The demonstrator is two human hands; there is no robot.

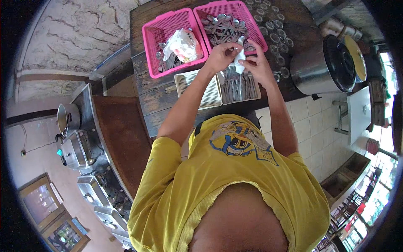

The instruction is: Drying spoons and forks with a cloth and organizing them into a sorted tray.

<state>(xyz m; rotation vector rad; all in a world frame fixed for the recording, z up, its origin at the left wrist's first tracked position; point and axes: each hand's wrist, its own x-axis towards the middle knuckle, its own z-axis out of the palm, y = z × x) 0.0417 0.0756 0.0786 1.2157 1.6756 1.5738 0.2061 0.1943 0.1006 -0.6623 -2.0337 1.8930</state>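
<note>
Both my hands are at a utensil wrapped in a white napkin (240,56), upright in view. My left hand (224,56) pinches at its upper left side with thumb and forefinger. My right hand (258,67) grips its right side with fingertips. A metal handle shows below the wrap; the utensil's kind is hidden. Under my hands sits a white plastic basket (242,101) of metal cutlery, beside another white basket (198,89) with a slatted bottom. Behind them, a pink basket (231,3) holds many spoons and other cutlery. The left pink basket (152,67) holds cutlery and a white plastic bag (182,45).
Several glasses (277,37) stand on the dark wooden table (151,94), right of the pink baskets. A large metal pot (310,69) with a black lid is at the right. Metal chafing dishes (75,151) line a counter at the left.
</note>
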